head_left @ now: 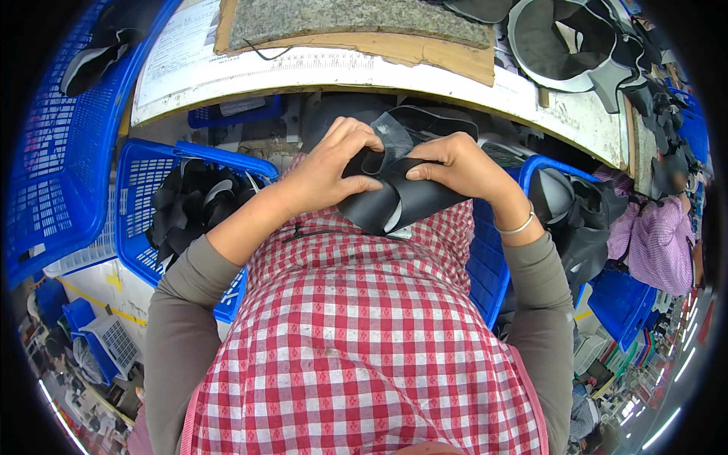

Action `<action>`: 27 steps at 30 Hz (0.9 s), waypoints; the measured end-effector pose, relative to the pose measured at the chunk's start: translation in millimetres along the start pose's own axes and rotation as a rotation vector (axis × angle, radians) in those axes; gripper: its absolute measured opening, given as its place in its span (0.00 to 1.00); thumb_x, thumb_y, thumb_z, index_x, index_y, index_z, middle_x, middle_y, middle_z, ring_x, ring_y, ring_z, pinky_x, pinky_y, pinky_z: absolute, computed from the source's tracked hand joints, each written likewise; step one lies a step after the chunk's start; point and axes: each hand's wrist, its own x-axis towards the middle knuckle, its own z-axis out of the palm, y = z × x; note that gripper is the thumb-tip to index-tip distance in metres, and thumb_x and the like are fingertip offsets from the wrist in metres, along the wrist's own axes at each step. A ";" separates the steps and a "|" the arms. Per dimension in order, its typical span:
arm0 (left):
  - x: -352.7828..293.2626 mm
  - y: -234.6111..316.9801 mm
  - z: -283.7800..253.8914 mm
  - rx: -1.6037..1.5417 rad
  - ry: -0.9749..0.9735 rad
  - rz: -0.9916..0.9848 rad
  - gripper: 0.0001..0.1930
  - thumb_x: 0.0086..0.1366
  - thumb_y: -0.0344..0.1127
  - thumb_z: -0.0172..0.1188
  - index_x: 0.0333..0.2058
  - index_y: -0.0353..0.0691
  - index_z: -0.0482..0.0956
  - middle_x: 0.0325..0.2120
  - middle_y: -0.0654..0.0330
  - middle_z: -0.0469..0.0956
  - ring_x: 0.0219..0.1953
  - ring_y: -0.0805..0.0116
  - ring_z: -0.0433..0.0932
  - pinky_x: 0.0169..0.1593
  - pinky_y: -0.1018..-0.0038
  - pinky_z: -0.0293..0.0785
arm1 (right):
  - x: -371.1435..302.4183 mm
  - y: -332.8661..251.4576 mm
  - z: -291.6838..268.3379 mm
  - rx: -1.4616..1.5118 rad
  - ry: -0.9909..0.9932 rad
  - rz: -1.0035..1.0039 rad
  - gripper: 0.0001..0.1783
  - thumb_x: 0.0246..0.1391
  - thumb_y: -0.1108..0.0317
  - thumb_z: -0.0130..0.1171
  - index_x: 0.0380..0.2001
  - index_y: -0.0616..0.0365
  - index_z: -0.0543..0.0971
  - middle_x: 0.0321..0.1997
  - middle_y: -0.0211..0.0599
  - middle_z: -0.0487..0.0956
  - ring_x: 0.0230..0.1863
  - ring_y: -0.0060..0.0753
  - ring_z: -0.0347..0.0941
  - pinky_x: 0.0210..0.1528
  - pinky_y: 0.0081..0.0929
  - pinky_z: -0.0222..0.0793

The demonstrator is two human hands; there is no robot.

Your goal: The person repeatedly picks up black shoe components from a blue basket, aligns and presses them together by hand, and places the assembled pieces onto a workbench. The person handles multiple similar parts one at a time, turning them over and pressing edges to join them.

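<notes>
The black shoe upper [447, 192] is just on the near side of the worktop [531, 106], below its front edge. The left hand [350, 163] curls fingers and thumb around its left end; the right hand [453, 168] pinches its upper edge. It looks light, soft and springy, perhaps slightly slippery; a thumb-and-finger hold on opposite edges should control its folding best.

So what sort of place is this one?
Likely a factory workroom, though what it makes isn't certain: a worn white workbench, a blue basket loaded with black pieces, and another person in pink checks at the right.
</notes>
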 end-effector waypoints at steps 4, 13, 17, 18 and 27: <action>8.7 -0.2 5.4 -0.096 0.077 0.134 0.15 0.58 0.27 0.73 0.45 0.38 0.85 0.47 0.56 0.79 0.52 0.56 0.75 0.55 0.63 0.75 | -11.4 -7.6 6.2 -0.063 0.137 -0.083 0.13 0.55 0.64 0.73 0.40 0.59 0.89 0.36 0.44 0.88 0.36 0.46 0.85 0.41 0.34 0.79; 69.6 4.4 25.5 0.369 -0.343 -0.280 0.13 0.67 0.36 0.65 0.40 0.29 0.85 0.23 0.44 0.76 0.26 0.53 0.77 0.39 0.65 0.79 | -10.8 -28.8 29.4 -0.508 0.179 -0.267 0.08 0.49 0.64 0.73 0.33 0.52 0.88 0.30 0.33 0.85 0.32 0.41 0.82 0.38 0.36 0.74; 70.8 -1.8 -10.1 -0.373 -0.483 -0.384 0.18 0.73 0.42 0.63 0.45 0.29 0.87 0.34 0.53 0.87 0.35 0.65 0.84 0.43 0.66 0.81 | -12.2 -24.9 27.0 -0.439 0.236 -0.156 0.10 0.51 0.62 0.73 0.36 0.50 0.89 0.30 0.31 0.85 0.35 0.40 0.81 0.43 0.37 0.71; 61.8 -2.6 -22.3 -0.538 -0.466 -0.413 0.20 0.75 0.45 0.63 0.48 0.31 0.88 0.43 0.56 0.87 0.44 0.69 0.85 0.48 0.68 0.82 | -15.2 -24.0 26.8 -0.444 0.230 -0.107 0.10 0.51 0.61 0.73 0.37 0.49 0.90 0.30 0.30 0.85 0.36 0.39 0.81 0.45 0.37 0.70; 2.8 7.2 9.7 -0.577 0.028 -0.418 0.19 0.73 0.27 0.63 0.60 0.33 0.80 0.48 0.57 0.85 0.48 0.72 0.82 0.57 0.72 0.80 | -5.7 -23.5 24.6 -0.449 0.170 0.029 0.14 0.53 0.57 0.74 0.40 0.50 0.89 0.38 0.33 0.88 0.44 0.39 0.82 0.48 0.38 0.68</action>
